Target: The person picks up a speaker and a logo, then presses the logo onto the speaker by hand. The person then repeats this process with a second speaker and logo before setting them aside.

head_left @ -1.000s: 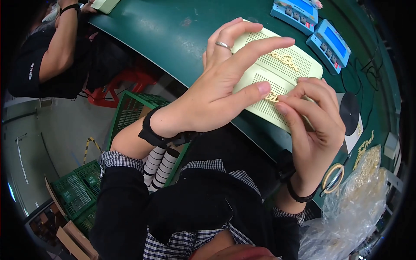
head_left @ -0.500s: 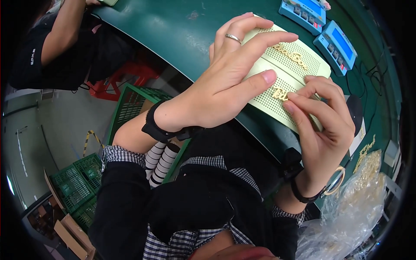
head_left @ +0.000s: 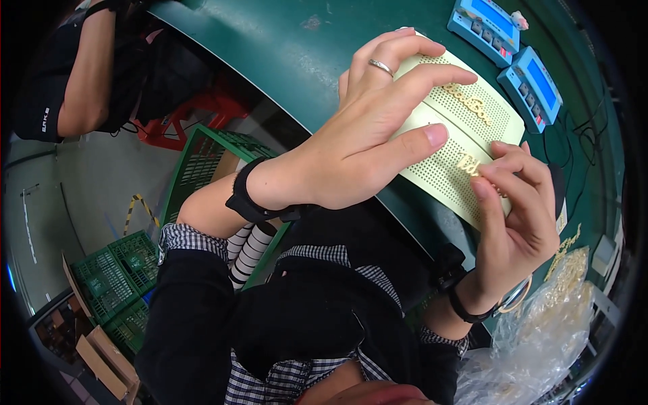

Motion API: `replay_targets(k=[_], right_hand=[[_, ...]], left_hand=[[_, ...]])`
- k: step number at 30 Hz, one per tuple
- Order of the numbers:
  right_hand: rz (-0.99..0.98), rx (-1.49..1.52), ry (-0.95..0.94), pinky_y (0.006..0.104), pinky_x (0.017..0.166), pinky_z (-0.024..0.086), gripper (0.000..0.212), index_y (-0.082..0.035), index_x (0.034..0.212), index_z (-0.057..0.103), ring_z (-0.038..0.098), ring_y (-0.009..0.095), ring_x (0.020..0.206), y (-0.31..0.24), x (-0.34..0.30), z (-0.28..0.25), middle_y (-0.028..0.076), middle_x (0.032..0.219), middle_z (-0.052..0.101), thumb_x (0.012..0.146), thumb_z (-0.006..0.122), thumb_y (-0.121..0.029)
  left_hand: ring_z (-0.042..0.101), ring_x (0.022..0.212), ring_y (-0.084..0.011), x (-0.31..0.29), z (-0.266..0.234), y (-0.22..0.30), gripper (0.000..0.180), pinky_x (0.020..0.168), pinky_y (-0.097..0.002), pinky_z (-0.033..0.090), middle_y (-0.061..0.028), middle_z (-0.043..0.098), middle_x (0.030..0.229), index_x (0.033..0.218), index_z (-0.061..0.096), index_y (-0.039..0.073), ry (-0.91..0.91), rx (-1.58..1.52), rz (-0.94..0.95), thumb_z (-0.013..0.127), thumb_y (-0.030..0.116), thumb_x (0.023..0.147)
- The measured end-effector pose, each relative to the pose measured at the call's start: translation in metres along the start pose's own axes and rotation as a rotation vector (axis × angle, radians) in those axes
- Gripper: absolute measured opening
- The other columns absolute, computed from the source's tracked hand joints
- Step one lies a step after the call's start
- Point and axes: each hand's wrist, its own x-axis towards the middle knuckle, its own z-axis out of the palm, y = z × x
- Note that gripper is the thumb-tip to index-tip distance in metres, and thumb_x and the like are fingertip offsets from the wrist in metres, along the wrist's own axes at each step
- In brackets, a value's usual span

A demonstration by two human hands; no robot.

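Observation:
A pale green panel (head_left: 432,177) full of small holes lies tilted at the table's near edge. Gold script lettering (head_left: 472,108) sits on its far half. My left hand (head_left: 371,138) spreads over the panel's left side, fingers stretched and apart, thumb above the middle band. At the near half, my right hand (head_left: 523,209) pinches a second gold script lettering piece (head_left: 467,163) between thumb and fingertips, against or just over the holes. The fingers cover this piece's right part; whether it touches the panel I cannot tell.
Two blue devices with screens (head_left: 533,88) stand on the green table (head_left: 270,61) beyond the panel. At right, a clear plastic bag (head_left: 540,324) holds gold pieces. Green crates (head_left: 111,277) and a red stool (head_left: 196,121) stand lower left. Another person's arm (head_left: 91,74) shows upper left.
The view has shifted slightly, so the panel and both hands appear further right. The near gold lettering, in my right fingers, has moved rightward along the panel. My left hand keeps its spread pose.

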Motion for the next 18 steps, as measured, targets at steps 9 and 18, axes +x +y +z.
replay_targets(k=[9, 18], right_hand=[[-0.112, -0.167, -0.150, 0.0489, 0.104, 0.039, 0.020, -0.001, 0.087, 0.072, 0.063, 0.027, 0.099, -0.004, 0.000, -0.001, 0.009, 0.088, 0.065, 0.068, 0.079, 0.003], [-0.063, -0.167, -0.161, 0.0476, 0.103, 0.038, 0.019, -0.001, 0.085, 0.072, 0.062, 0.026, 0.097, -0.010, 0.002, 0.000, 0.008, 0.086, 0.063, 0.067, 0.079, 0.003]], left_hand=[[0.016, 0.140, -0.0368, -0.002, 0.001, -0.004, 0.047, 0.112, -0.0519, 0.012, -0.0151, 0.032, 0.145, 0.135, 0.052, 0.011, 0.021, -0.064, 0.019, 0.052, 0.033, 0.094], [0.016, 0.138, -0.0368, -0.002, 0.004, 0.001, 0.052, 0.112, -0.0512, 0.013, -0.0169, 0.032, 0.144, 0.134, 0.053, 0.012, 0.028, -0.035, 0.005, 0.059, 0.030, 0.085]])
